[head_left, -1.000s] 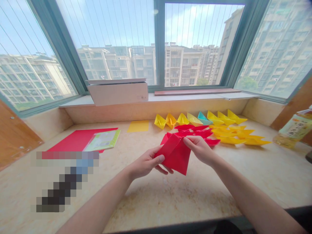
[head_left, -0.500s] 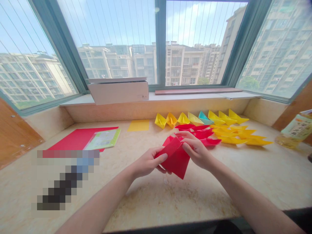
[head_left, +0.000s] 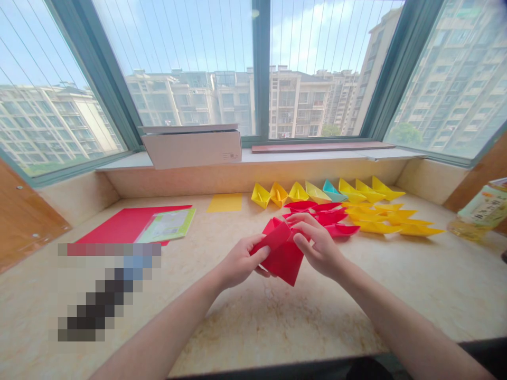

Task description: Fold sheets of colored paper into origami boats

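Note:
A partly folded piece of red paper (head_left: 283,258) is held above the counter between both hands, one corner pointing down toward me. My left hand (head_left: 243,259) pinches its left side, thumb on the front and fingers behind. At the upper right edge of the paper, the fingers of my right hand (head_left: 317,240) grip a folded layer. Just behind it lie several red paper boats (head_left: 332,217), partly covered by my right hand. Yellow paper boats (head_left: 380,227) sit to their right, and a row of mostly yellow boats (head_left: 297,192) with one teal boat (head_left: 332,191) stands along the back.
Red sheets (head_left: 114,224) lie at the left under a green-edged packet (head_left: 168,224). A yellow square sheet (head_left: 225,202) rests near the back wall. A white box (head_left: 194,148) is on the window ledge, and a bottle (head_left: 481,211) stands at far right. A blurred-out object (head_left: 106,295) lies front left.
The red paper has shifted slightly left and up, its lower corner with it. My right fingers have moved a little along its upper edge. Both hands keep their hold.

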Demonstrator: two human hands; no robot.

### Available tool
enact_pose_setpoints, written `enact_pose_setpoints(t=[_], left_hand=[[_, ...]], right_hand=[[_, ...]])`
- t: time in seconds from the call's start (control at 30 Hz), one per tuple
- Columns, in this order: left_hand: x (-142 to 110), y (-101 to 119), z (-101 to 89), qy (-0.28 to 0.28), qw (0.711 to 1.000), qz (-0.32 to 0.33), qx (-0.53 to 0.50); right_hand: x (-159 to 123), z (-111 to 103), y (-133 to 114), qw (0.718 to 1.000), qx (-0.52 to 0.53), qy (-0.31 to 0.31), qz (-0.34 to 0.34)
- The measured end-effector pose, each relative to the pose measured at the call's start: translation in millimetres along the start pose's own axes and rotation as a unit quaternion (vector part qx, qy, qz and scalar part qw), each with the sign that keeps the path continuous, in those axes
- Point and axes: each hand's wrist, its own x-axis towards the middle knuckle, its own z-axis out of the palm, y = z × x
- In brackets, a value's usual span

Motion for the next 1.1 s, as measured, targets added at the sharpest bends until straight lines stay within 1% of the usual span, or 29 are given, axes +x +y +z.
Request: enact_pose_setpoints(t=[0.1, 0.23, 0.33, 0.4, 0.5, 0.57, 0.67, 0.77, 0.9, 1.03, 1.1], left_hand=[[0, -2, 1.9, 0.017, 1.000, 0.005, 0.020], [-1, -1, 6.6, 0.061, 0.996, 0.025, 0.061], [-1, 1, 8.5, 0.075, 0.994, 0.041, 0.074], [-1, 1, 8.7, 0.075, 0.994, 0.045, 0.070], [0, 1, 8.4, 0.078, 0.994, 0.044, 0.057], [0, 1, 8.0, 0.077, 0.995, 0.043, 0.046], [0, 2, 7.3, 0.070, 0.996, 0.040, 0.023], [-2, 3, 6.9, 0.055, 0.998, 0.038, 0.016], [-2, 3, 8.3, 0.041, 0.997, 0.042, 0.058], [-2, 5, 9.7, 0.069, 0.993, 0.050, 0.078], [-3, 6, 9.0, 0.089, 0.989, 0.065, 0.103]], right_hand=[[-1, 2, -2, 1.000, -0.025, -0.005, -0.003], [-3, 5, -11, 0.998, -0.056, -0.017, -0.004], [-4, 7, -18, 0.998, -0.056, -0.009, -0.004], [-4, 9, -21, 0.998, -0.057, 0.007, 0.003], [-4, 11, -20, 0.997, -0.059, 0.048, 0.018], [-4, 11, -18, 0.996, -0.041, 0.073, 0.025], [-5, 10, -15, 0.996, 0.003, 0.089, 0.031], [-5, 8, -12, 0.995, 0.021, 0.090, 0.028], [-4, 4, -10, 0.996, 0.029, 0.085, 0.022], [-2, 3, -11, 0.997, 0.061, 0.039, 0.017], [-1, 4, -11, 0.997, 0.058, 0.037, 0.020]])
